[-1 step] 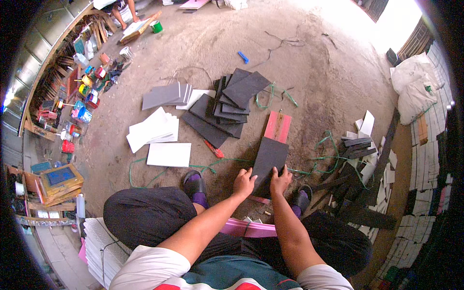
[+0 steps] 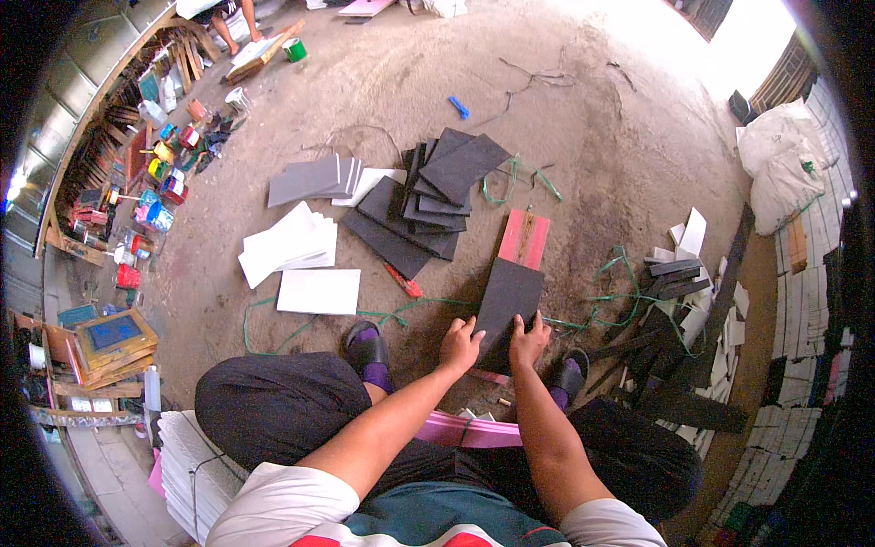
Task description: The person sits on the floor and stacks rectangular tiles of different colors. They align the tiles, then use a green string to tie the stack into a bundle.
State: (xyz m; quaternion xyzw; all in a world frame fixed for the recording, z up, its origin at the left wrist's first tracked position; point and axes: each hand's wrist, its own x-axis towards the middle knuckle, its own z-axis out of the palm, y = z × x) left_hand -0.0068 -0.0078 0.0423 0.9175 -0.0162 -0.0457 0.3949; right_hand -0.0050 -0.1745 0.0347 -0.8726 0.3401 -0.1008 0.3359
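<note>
My left hand (image 2: 462,345) grips the near left edge of a black rectangular sheet (image 2: 512,301), thumb on top. On its right edge my right hand (image 2: 529,343) is closed the same way, its thumb on the surface. The sheet lies over a pink-red board (image 2: 524,235), whose far end shows beyond it with a brown strip down the middle. My fingers under the sheet are hidden. Left of it lies a slim red tool (image 2: 403,281), its kind unclear. Beyond are a fanned pile of black sheets (image 2: 437,196), white sheets (image 2: 317,292) and grey sheets (image 2: 305,180).
Green strapping (image 2: 629,273) lies loose around the work spot. Black and white offcuts (image 2: 674,283) are heaped at right. Paint cans (image 2: 155,214) line the left side, near stacked wooden frames (image 2: 114,342). White sacks (image 2: 784,159) stand far right. Another person's legs (image 2: 232,27) show at top left.
</note>
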